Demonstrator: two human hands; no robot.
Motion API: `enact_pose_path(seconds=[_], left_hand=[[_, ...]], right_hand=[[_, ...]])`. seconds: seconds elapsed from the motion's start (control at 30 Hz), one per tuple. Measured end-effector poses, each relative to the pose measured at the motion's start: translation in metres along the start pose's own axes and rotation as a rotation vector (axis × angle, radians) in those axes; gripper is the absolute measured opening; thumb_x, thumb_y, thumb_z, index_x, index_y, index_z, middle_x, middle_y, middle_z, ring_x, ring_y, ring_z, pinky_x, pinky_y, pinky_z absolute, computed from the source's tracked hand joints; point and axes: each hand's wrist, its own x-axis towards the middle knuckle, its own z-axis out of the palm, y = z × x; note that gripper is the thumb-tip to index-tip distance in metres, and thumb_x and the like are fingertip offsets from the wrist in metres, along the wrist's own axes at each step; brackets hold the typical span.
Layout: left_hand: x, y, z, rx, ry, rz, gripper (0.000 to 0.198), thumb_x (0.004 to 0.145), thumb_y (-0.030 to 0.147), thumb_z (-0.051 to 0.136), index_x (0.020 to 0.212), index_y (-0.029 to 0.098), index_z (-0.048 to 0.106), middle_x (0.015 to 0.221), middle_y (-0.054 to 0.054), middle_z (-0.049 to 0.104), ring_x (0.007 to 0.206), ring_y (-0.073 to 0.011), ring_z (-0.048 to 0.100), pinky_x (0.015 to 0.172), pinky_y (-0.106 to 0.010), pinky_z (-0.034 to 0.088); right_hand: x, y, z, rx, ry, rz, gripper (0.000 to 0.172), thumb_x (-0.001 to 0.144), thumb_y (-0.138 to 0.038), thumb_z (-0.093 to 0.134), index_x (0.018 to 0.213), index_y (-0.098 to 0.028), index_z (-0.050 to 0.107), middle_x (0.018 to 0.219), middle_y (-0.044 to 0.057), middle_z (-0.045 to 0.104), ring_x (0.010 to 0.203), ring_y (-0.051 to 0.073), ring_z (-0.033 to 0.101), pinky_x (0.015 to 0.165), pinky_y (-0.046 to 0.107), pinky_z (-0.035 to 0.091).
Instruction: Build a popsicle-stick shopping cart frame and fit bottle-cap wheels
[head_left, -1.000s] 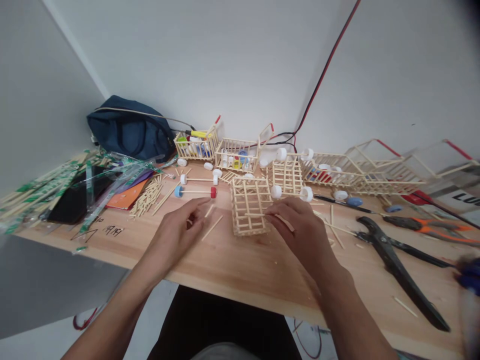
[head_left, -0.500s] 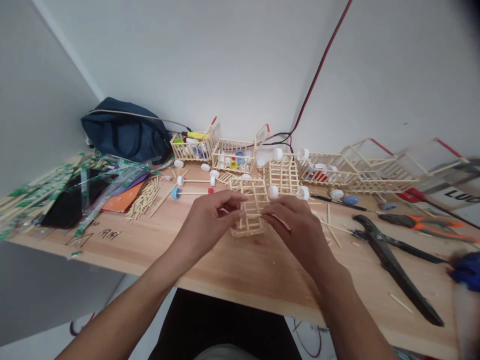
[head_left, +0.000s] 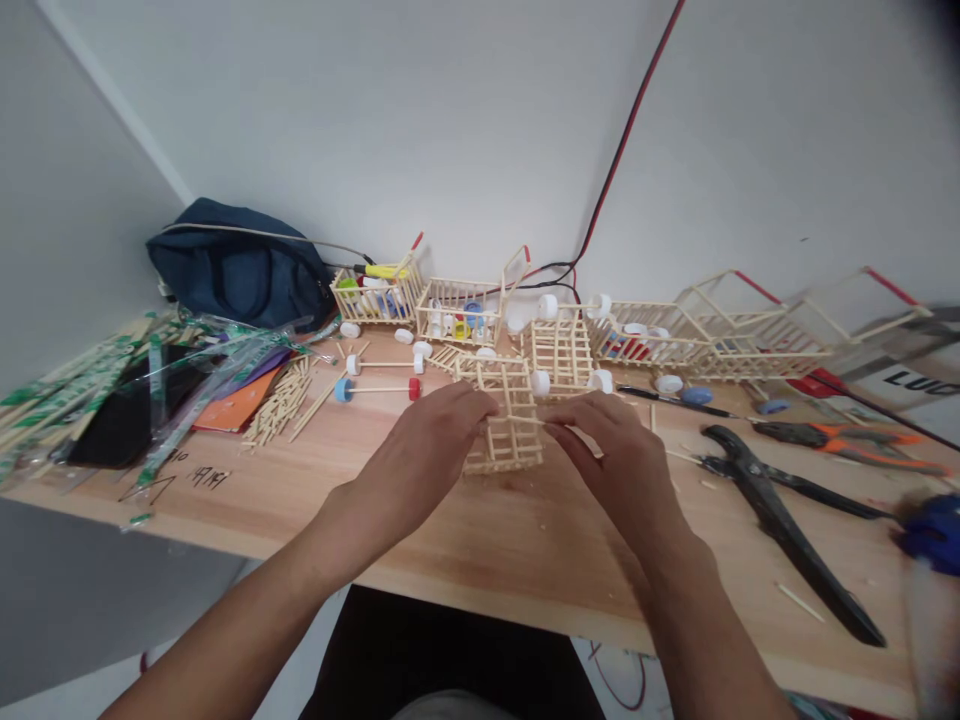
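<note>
A small cart frame of thin wooden sticks [head_left: 517, 462] rests on the table between my hands. My left hand [head_left: 420, 450] is closed at its left side, with the fingertips against the sticks and partly hidden from me. Between the thumb and fingers of my right hand [head_left: 615, 450] is a thin wooden stick [head_left: 531, 421], which reaches left over the frame. Just behind stands another stick cart with white wheels [head_left: 562, 350], lying wheels outward.
Finished-looking stick carts [head_left: 461, 315] line the wall, some holding bottle caps. Loose sticks [head_left: 281, 405], a wheel axle [head_left: 379, 389] and a blue bag [head_left: 240, 265] are on the left. Black-handled cutters [head_left: 787, 540] and orange pliers [head_left: 847, 440] lie at right.
My left hand has turned over and shifted its fingers onto the frame's left side. The right hand keeps the stick and has moved slightly right. The camera view has shifted a little.
</note>
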Motion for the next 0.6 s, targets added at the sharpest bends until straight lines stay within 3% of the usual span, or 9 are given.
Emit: enact_pose_path(seconds=[0.27, 0.6], left_hand=[[0.0007, -0.0088, 0.0018, 0.043, -0.078, 0.105, 0.021, 0.091, 0.009, 0.044, 0.100, 0.022, 0.058, 0.096, -0.002, 0.060, 0.088, -0.0156, 0.057, 0.075, -0.028, 0.048], [0.0034, -0.0081, 0.0005, 0.064, -0.116, 0.076, 0.020, 0.091, 0.010, 0.043, 0.097, 0.022, 0.058, 0.092, -0.001, 0.060, 0.086, -0.0155, 0.057, 0.077, -0.029, 0.046]], right_hand=[[-0.0029, 0.0020, -0.0029, 0.060, -0.054, 0.002, 0.011, 0.091, -0.022, 0.055, 0.083, -0.019, 0.063, 0.082, 0.005, 0.063, 0.081, 0.019, 0.056, 0.072, 0.032, 0.043], [-0.0047, 0.0007, -0.0017, 0.109, -0.070, 0.044, 0.013, 0.092, -0.023, 0.054, 0.086, -0.021, 0.064, 0.087, 0.006, 0.065, 0.085, 0.019, 0.058, 0.075, 0.032, 0.044]])
